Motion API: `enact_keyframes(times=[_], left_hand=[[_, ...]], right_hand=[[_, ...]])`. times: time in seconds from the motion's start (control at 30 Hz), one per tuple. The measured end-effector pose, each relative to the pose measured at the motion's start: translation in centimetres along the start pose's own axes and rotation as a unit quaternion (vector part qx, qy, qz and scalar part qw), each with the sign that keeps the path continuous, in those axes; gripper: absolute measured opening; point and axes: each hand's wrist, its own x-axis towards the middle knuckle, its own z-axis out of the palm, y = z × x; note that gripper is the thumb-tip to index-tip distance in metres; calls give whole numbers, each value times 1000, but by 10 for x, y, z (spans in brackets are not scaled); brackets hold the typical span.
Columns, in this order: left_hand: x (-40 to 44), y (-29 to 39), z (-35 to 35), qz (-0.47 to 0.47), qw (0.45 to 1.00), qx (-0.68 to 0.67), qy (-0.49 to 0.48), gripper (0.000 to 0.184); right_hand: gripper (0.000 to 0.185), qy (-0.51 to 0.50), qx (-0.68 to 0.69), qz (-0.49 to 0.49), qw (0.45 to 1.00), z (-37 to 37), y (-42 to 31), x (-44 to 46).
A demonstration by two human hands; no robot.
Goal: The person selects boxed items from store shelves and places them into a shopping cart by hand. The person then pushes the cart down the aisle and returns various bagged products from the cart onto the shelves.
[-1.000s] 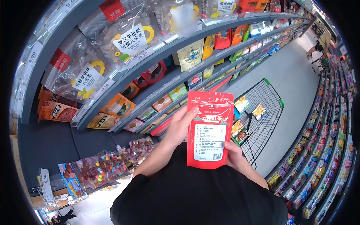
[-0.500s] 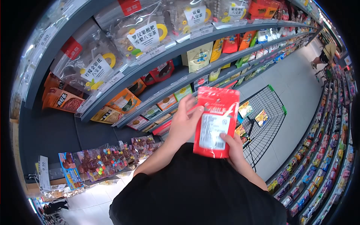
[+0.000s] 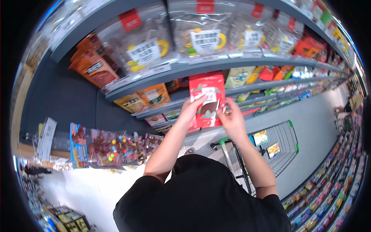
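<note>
A red pouch (image 3: 207, 112) is upright in front of the shelf, its side with a white label and a dark window facing me. My left hand (image 3: 190, 110) grips its left edge, thumb across the front below the label. At the right edge is my right hand (image 3: 233, 120), thumb near the lower front and fingers raised beside the pouch; motion blur hides how firmly it touches. Behind the pouch runs the middle shelf, with an orange pouch (image 3: 154, 95) to the left and a pale pouch (image 3: 239, 76) to the right.
Clear tea bags (image 3: 199, 36) line the shelf above. Hanging chocolate candy packs (image 3: 116, 145) are at lower left. A shopping cart (image 3: 286, 135) holding some packs stands to my right. Another shelf (image 3: 328, 170) borders the aisle, where a person (image 3: 353, 104) stands far off.
The red pouch has turned from its barcode side to its windowed front and moved forward to the shelf. My view has shifted left, and my right hand has moved to the pouch's right edge.
</note>
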Motion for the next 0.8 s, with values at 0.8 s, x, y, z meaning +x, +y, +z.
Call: enact_keyframes(times=[0.8], left_hand=[[151, 5, -74, 205, 957, 174, 108, 44]], right_hand=[[29, 176, 80, 45, 980, 123, 52, 92]])
